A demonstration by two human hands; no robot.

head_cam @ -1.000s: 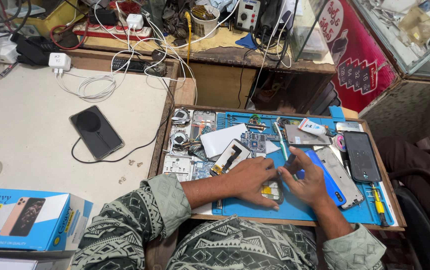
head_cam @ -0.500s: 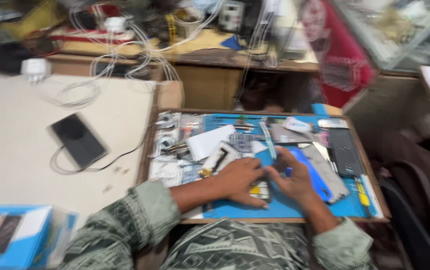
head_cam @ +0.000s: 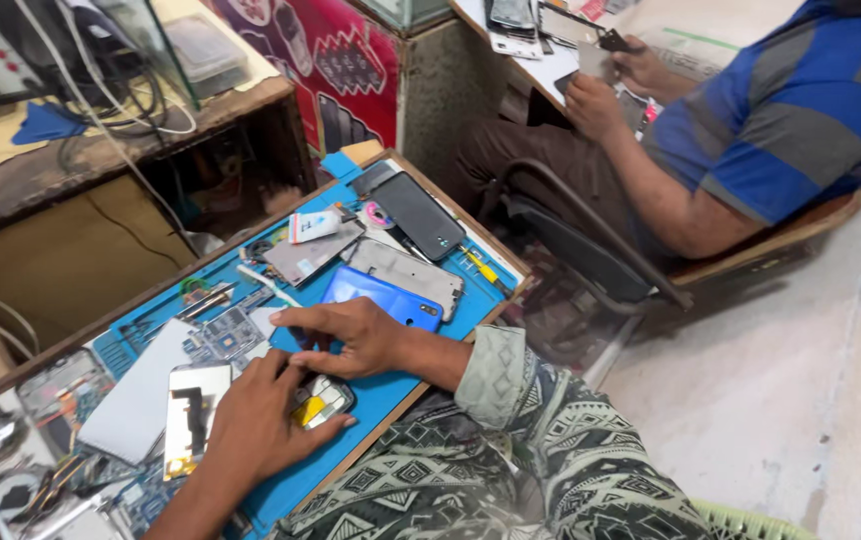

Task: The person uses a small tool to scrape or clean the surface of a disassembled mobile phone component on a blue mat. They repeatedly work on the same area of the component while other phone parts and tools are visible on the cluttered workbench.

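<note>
**Bench inspection: small phone part held down with both hands**

Head view. My left hand (head_cam: 260, 425) lies palm down on the blue rubber repair mat (head_cam: 390, 390), fingers curled over a small phone assembly with a yellow patch and a dark metal rim (head_cam: 322, 403). The part sits on the mat near its front edge, half hidden under my fingers. I judge this a loose hold, pinning the part down and not lifting it. My right hand (head_cam: 355, 338) crosses in from the right, fingertips pressed to the mat just beside the same part. Whether it pinches anything I cannot tell; nothing is visibly held in it.

Just behind my right hand lies a glossy blue phone back cover (head_cam: 382, 294), touching a grey metal phone frame (head_cam: 408, 274). A black smartphone lying screen up (head_cam: 418, 215) rests further back. A white rectangular panel with a dark slot (head_cam: 190, 415) lies just left of my left hand.

Judgement: to do this well, I keep the left hand steady as the anchor, press lightly, and work with fingertips only, so the part does not slide towards the edge.

Another person's hands (head_cam: 590, 105) work at a separate table, well apart.
</note>
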